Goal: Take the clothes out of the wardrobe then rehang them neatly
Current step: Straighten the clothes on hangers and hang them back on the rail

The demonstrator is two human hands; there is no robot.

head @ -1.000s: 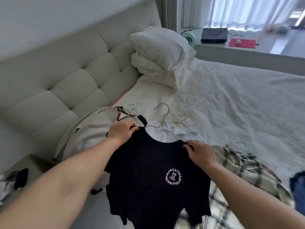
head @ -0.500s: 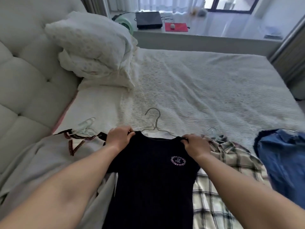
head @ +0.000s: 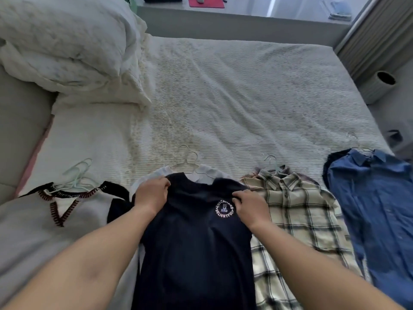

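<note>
A black T-shirt (head: 192, 242) with a round white logo lies on the bed in front of me, on top of a white garment (head: 207, 173) on a wire hanger (head: 186, 161). My left hand (head: 150, 194) grips the black shirt's left shoulder. My right hand (head: 250, 208) grips its right shoulder beside the logo. To the left lies a grey sweater with red-trimmed V-neck (head: 44, 220) on pale green hangers (head: 77, 175). On the right sit a plaid shirt (head: 297, 211) on a hanger and a blue denim shirt (head: 375, 209).
The white textured bedspread (head: 245, 97) stretches ahead. Crumpled white pillows (head: 67, 45) are piled at the upper left against a padded headboard (head: 20, 108). A window ledge (head: 234, 21) runs behind the bed. A ribbed bin (head: 377, 86) stands on the floor at right.
My view has swung right and down from the headboard to the row of clothes. Both hands have lowered the black shirt onto the white garment, still holding its shoulders.
</note>
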